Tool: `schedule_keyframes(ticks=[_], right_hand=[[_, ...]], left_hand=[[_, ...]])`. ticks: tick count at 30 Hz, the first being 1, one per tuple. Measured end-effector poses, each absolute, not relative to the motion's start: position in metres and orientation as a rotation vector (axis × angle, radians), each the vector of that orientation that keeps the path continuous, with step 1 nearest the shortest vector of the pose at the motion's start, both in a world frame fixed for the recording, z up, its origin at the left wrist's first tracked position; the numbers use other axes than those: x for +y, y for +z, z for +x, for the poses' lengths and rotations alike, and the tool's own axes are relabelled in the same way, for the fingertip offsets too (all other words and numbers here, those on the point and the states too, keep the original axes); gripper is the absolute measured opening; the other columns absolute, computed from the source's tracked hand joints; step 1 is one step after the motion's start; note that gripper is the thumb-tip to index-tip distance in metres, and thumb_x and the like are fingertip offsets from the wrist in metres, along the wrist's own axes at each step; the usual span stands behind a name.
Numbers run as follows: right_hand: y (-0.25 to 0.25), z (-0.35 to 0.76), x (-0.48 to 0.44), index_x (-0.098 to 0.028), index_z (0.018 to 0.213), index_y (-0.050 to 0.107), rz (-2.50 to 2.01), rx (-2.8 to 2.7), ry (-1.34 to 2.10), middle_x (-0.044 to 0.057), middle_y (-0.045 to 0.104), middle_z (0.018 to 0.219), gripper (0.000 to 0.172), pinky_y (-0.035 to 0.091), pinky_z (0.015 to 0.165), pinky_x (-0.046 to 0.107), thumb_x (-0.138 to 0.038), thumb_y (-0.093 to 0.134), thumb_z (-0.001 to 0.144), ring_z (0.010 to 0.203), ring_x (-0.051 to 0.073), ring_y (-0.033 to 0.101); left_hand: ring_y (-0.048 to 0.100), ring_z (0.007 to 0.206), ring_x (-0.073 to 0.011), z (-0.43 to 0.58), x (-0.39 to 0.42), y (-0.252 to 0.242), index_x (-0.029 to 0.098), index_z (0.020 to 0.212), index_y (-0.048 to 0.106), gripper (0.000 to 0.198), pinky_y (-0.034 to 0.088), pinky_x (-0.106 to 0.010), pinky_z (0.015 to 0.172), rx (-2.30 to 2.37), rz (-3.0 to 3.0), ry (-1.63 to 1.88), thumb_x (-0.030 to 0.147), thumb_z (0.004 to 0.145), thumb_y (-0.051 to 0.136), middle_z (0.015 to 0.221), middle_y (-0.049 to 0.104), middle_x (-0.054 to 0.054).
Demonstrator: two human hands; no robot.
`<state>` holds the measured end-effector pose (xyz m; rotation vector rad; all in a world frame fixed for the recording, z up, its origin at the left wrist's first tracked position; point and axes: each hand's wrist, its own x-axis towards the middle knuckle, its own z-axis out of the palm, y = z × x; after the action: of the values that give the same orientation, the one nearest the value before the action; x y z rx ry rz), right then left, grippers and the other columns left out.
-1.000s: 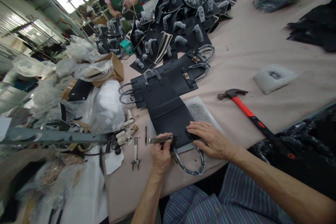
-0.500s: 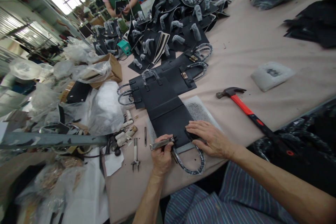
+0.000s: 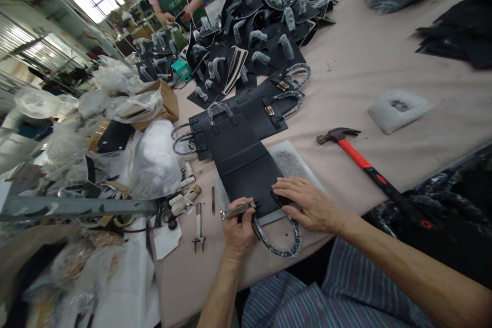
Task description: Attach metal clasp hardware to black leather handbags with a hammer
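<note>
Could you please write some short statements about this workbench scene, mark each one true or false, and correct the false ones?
1. The left hand grips a narrow steel tool. True.
2. The right hand lies flat on a black leather bag panel. True.
3. The right hand holds a red-handled claw hammer. False: the hammer lies on the pale pink table cover.
4. A curved braided bag handle touches the hammer. False: it lies just beyond the left hand, apart from the hammer.
</note>
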<state>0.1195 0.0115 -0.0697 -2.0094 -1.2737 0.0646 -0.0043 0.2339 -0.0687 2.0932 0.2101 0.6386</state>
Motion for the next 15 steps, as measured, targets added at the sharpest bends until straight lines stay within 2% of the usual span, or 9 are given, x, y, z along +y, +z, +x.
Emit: schedule_keyframes(ticks=[15], right_hand=[[-0.073,0.121,0.011,-0.022,0.137,0.056,-2.028,-1.302,0.075,0.01,0.062,0.141,0.043,0.04,0.114,0.056,-0.029,0.058,0.094,0.137,0.031,0.051]], left_hand=[[0.068,0.092,-0.0205,0.013,0.23,-0.063,0.021,0.097,0.063,0.008,0.054,-0.034,0.087,0.073,2.18,0.555,0.024,0.094,0.057,0.094,0.069,-0.006]])
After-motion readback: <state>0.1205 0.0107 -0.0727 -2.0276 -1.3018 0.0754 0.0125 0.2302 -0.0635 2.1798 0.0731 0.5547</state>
